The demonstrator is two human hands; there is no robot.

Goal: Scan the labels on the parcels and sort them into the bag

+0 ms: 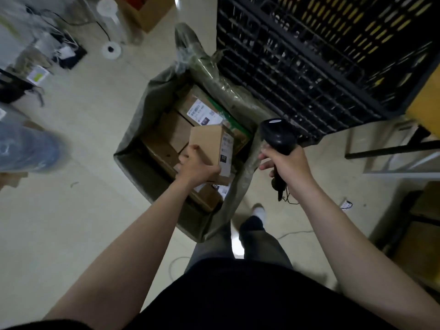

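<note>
One parcel [207, 141] in left hand [198, 167] fingers — one scanner [277, 134] in right hand [289, 167] fingers.

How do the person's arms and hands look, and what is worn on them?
The left forearm and right forearm are bare: no sleeves, gloves, watch or bracelet show. The left hand and right hand show no rings. The top is black.

Bag [140, 120] stands open on floor at centre. Parcels stacked inside, labelled parcel [197, 108] at bag's 12 o'clock. Left hand [197, 166] holds box [207, 144] over bag's middle. Right hand [288, 165] grips scanner [278, 136] at bag's 3 o'clock, just past rim. Crate [309, 55] at 1 o'clock, just beside bag. Carton [145, 13] well apart at 11 o'clock.
</note>
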